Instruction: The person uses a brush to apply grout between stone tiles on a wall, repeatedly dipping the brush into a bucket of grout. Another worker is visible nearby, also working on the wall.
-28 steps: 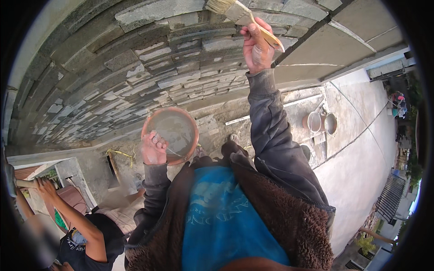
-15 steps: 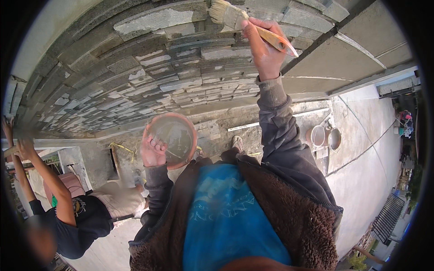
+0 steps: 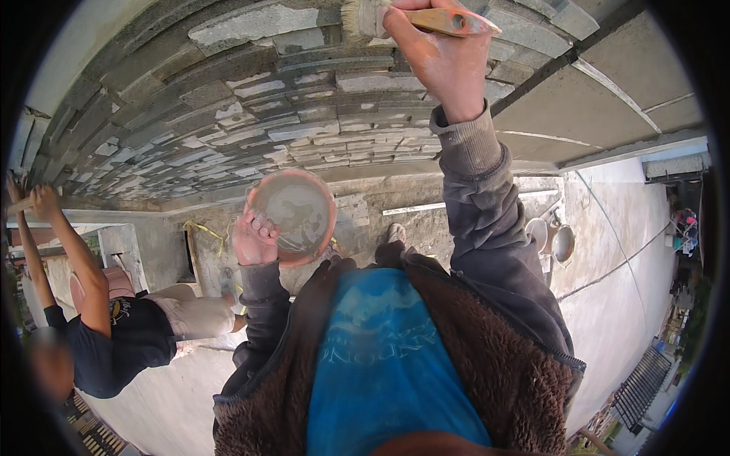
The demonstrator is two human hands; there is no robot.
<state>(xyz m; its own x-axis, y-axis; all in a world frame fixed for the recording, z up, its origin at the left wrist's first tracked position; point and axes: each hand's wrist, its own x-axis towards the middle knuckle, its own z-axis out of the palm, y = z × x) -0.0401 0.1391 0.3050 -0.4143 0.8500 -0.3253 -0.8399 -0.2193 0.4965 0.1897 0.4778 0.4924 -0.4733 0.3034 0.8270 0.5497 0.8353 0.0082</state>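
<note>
My right hand [image 3: 447, 64] grips a paintbrush [image 3: 437, 20] by its wooden handle, high against the stacked-stone wall [image 3: 304, 131]. The pale bristles meet the stone near the upper edge of the picture, and part of the brush is hidden by my fingers. Lower down, my left hand [image 3: 256, 239] is curled at the side of a round terracotta-coloured basin [image 3: 331, 207], holding it by the rim. Grey, watery liquid fills part of the basin. Some stones look pale and others dark.
On the left, a co-worker [image 3: 125, 342] reaches both arms to the same wall, holding a tool handle. Two buckets [image 3: 563, 243] stand on the ground to the right. A pale strip [image 3: 414, 208] lies near my feet. Smooth grey panels [image 3: 601, 106] adjoin the stonework.
My right hand and the brush have moved up, toward the picture's upper edge. The basin in my left hand appears slightly higher. The co-worker's arms have shifted a little.
</note>
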